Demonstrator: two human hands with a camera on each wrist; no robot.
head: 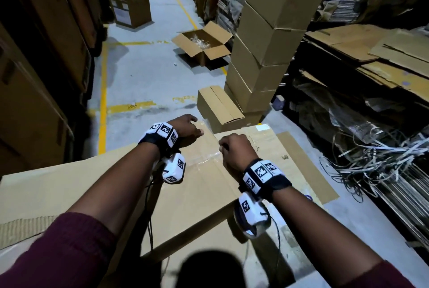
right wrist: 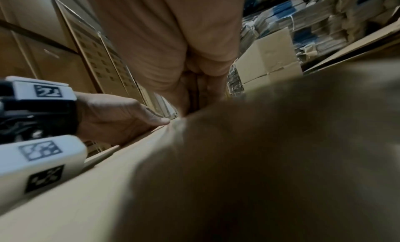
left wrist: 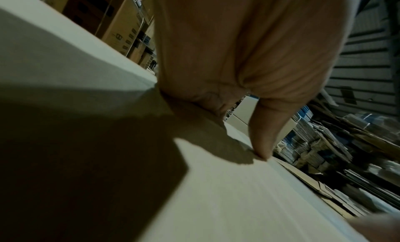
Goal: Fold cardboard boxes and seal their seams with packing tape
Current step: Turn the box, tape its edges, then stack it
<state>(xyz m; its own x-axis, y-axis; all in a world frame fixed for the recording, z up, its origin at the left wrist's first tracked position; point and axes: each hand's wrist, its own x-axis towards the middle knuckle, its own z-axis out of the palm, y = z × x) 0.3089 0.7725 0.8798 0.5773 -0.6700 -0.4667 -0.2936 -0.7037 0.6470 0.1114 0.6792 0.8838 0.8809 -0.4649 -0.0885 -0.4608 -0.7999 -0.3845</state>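
- cardboard box [head: 199, 185] lies in front of you with its top flaps folded shut; clear packing tape [head: 209, 156] glints along the middle seam, running toward the far edge of the box top.
- your left hand [head: 185, 131] sits at the far edge of that top, left of the seam. in the left wrist view the thumb [left wrist: 266, 134] points down with its tip on the cardboard, while the fingers press the surface beside it. they curl a little, yet nothing is gripped.
- your right hand [head: 236, 152] is just right of the seam, near the left hand though apart from it. its fingers are curled into a fist from above. the right wrist view is blurred and half blocked by cardboard, so you cannot tell whether they pinch the tape end or only bunch up over it.
- a roll of tape [head: 251, 222] hangs by your right wrist, mostly hidden behind the white camera unit, off the near right edge of the box top.
- a flat cardboard sheet [head: 304, 162] lies on the floor under the box's right side.
- beyond the far edge, a small closed carton [head: 218, 106] rests on the grey floor against a tall stack of boxes [head: 267, 41].
- farther down the aisle an open box [head: 204, 43] holds crumpled clear plastic.
- loose strapping [head: 376, 155] is tangled at the right.
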